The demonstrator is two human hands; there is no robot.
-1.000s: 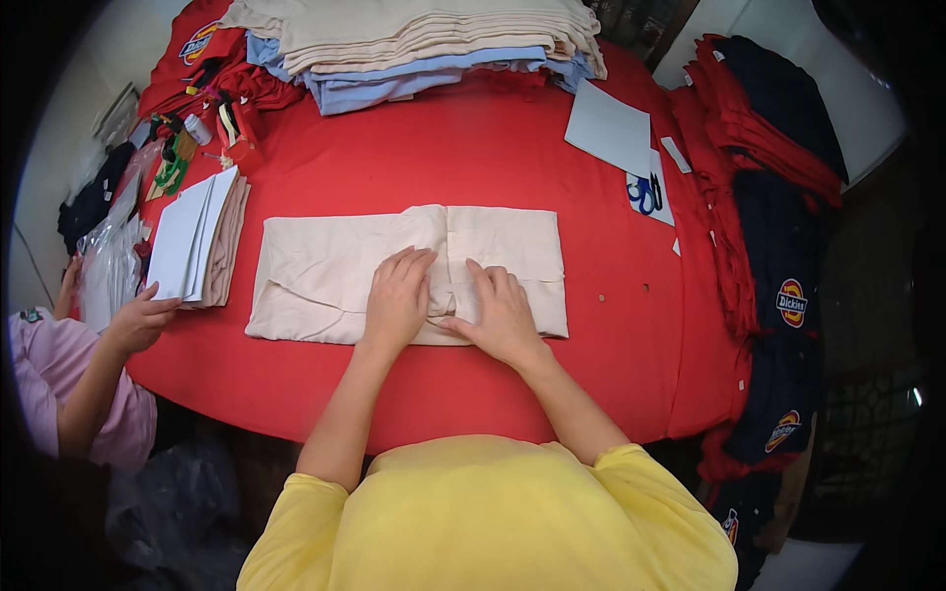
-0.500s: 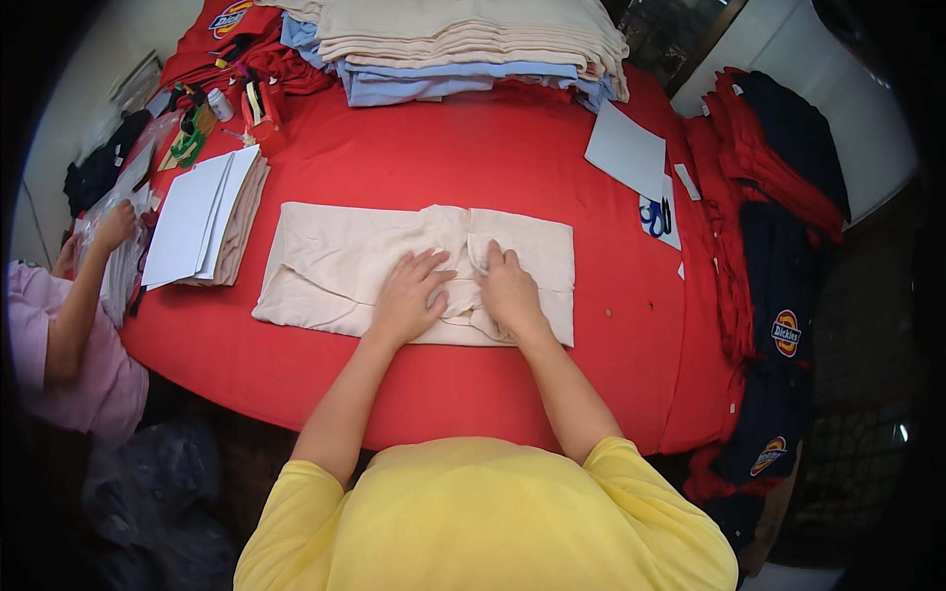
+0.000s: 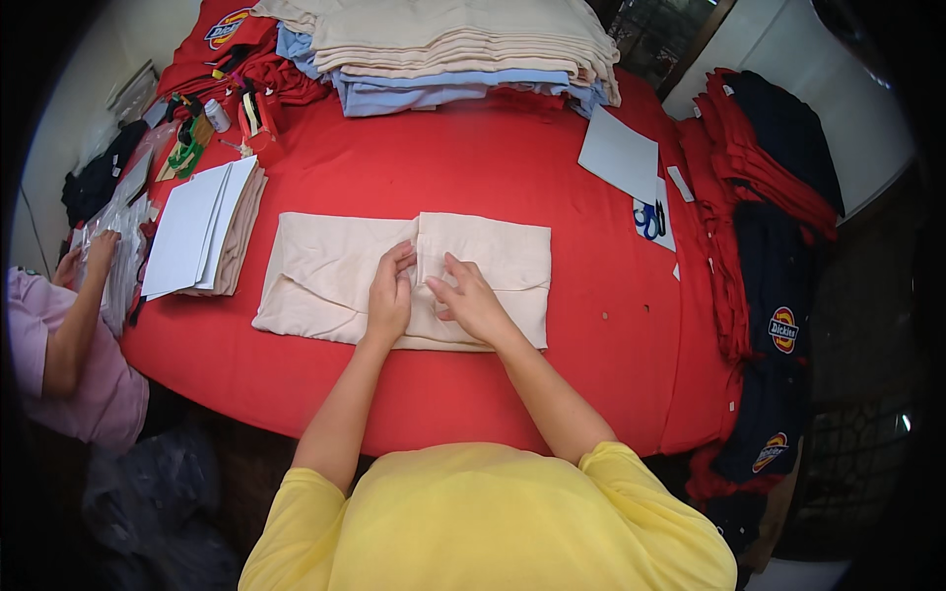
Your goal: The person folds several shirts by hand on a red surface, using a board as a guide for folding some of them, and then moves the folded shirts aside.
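Observation:
A beige cloth garment (image 3: 325,261), folded into a long rectangle, lies flat on the red-covered table. Its right part is folded over, and that flap's left edge runs up the middle. Along this edge stands my left hand (image 3: 390,300), turned on its side with fingers stretched out. My right hand (image 3: 475,307) is over the folded-over part, thumb and fingers apart and nothing held between them. Whether its fingertips touch the cloth, I cannot tell.
Beige and light blue cloth (image 3: 463,54) is stacked at the back. White cards (image 3: 197,222) top folded beige cloth at left, beside a co-worker's hand (image 3: 101,251) handling clear plastic. Scissors (image 3: 647,221) and a white sheet (image 3: 619,153) lie right, near red and navy garments (image 3: 778,286).
The folded-over part now has a straight left edge further left, and the bunched cloth is smoothed. My left hand has turned onto its side; my right hand has moved left.

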